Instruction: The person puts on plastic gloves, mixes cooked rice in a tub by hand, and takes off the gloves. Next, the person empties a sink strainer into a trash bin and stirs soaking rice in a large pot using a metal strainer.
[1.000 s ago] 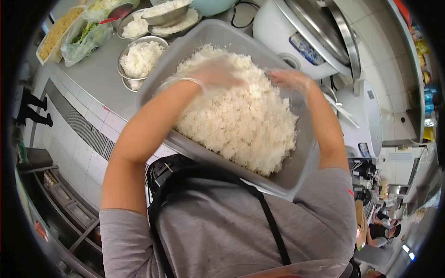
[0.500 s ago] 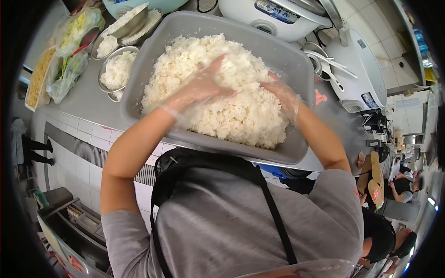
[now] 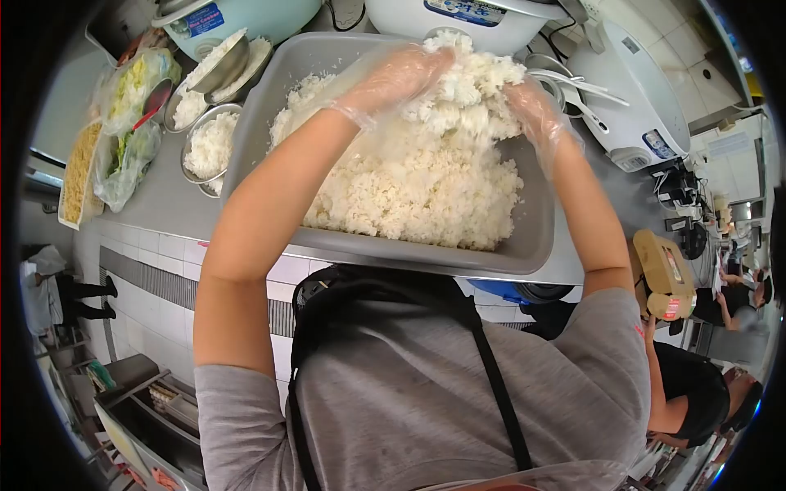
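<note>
White tiled floor (image 3: 147,337) with grey drain grate (image 3: 151,282); metal counter (image 3: 157,196); pale tiled wall (image 3: 667,53); seemingly steel cabinet (image 3: 155,409), lower left.

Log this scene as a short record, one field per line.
Left hand: gloved, at one side of a raised clump of rice
Right hand: gloved, at the clump's other side
Glove material: clear plastic
Container: grey tub, with more rice heaped below the clump
Left of tub: metal bowls of rice; bagged greens; ladle with red handle
Beyond tub: light-blue cooker, white cooker
Right of tub: white utensils
</note>
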{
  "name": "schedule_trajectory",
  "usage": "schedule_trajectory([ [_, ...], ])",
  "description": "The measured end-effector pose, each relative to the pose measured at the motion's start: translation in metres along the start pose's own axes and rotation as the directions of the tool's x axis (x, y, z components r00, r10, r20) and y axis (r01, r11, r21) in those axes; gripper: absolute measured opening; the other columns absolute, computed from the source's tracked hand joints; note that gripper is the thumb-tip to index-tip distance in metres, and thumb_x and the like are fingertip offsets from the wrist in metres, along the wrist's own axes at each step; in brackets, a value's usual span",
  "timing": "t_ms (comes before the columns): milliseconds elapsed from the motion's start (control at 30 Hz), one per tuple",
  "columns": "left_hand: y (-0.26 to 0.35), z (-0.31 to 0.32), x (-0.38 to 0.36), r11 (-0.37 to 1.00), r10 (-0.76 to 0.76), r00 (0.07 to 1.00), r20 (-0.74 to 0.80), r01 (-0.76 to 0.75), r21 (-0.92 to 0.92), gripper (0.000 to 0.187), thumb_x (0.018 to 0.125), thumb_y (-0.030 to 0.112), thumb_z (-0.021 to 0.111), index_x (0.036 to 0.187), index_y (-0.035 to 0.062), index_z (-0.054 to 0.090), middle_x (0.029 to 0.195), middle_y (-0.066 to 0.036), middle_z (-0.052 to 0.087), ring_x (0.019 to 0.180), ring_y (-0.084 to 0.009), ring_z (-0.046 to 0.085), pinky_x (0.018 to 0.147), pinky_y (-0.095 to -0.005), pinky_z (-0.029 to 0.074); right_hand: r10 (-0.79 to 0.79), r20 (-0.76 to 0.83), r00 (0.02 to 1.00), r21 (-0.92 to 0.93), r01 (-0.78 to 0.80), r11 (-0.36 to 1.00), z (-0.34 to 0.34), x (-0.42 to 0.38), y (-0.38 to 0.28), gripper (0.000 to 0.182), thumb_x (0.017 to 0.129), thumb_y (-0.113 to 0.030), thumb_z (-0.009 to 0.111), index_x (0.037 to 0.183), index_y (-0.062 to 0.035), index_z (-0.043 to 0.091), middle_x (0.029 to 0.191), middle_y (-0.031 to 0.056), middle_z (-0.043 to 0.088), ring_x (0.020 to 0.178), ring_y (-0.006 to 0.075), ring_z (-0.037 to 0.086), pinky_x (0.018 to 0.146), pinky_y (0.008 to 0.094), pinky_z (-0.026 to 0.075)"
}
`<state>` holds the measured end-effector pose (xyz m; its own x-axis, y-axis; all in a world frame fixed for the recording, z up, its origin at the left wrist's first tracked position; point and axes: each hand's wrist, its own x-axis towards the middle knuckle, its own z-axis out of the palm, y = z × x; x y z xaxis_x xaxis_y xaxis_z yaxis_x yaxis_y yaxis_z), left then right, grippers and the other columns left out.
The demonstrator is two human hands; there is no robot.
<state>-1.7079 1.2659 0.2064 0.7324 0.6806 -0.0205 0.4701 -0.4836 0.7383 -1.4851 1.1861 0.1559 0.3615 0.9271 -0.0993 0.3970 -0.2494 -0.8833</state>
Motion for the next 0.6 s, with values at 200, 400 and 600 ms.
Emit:
schedule_trajectory([
  [200,-0.003,-0.015,-0.058,0.966,0.016,0.984,0.177,0.031,-0.257,0.077,0.078,0.054,0.049,0.134,0.0091,0.021,0.137,-0.012,0.027,0.122,-0.0236,0.034,0.098,-0.0364,0.031,0.328,0.305,0.894,-0.138,-0.299,0.944,0.001,-0.045,-0.018,0.084,0.074,-0.052,0.055,0.134,-0.0074,0.017,0.139,0.0174,0.014,0.126,0.0382,0.020,0.087,0.0622,0.028],
  [400,-0.109,-0.008,-0.142,0.939,-0.342,0.843,0.416,0.326,0.110,0.091,0.069,0.052,0.061,0.135,0.0091,0.017,0.134,-0.019,0.030,0.123,-0.0301,0.031,0.101,-0.0375,0.026,0.526,0.395,0.754,-0.082,-0.541,0.837,0.029,-0.142,0.013,0.095,0.072,-0.055,0.057,0.136,-0.0067,0.006,0.139,0.0160,0.018,0.125,0.0333,0.024,0.082,0.0541,0.040],
  [600,-0.042,0.051,-0.139,0.996,-0.031,0.962,0.270,0.053,-0.075,0.095,0.064,0.029,0.069,0.135,0.0050,0.011,0.135,-0.024,0.024,0.124,-0.0366,0.026,0.105,-0.0381,0.017,0.339,0.310,0.888,0.373,-0.442,0.816,0.089,-0.153,0.003,0.099,0.066,-0.022,0.075,0.135,-0.0066,0.005,0.121,0.0172,0.043,0.107,0.0255,0.047,0.071,0.0356,0.050],
])
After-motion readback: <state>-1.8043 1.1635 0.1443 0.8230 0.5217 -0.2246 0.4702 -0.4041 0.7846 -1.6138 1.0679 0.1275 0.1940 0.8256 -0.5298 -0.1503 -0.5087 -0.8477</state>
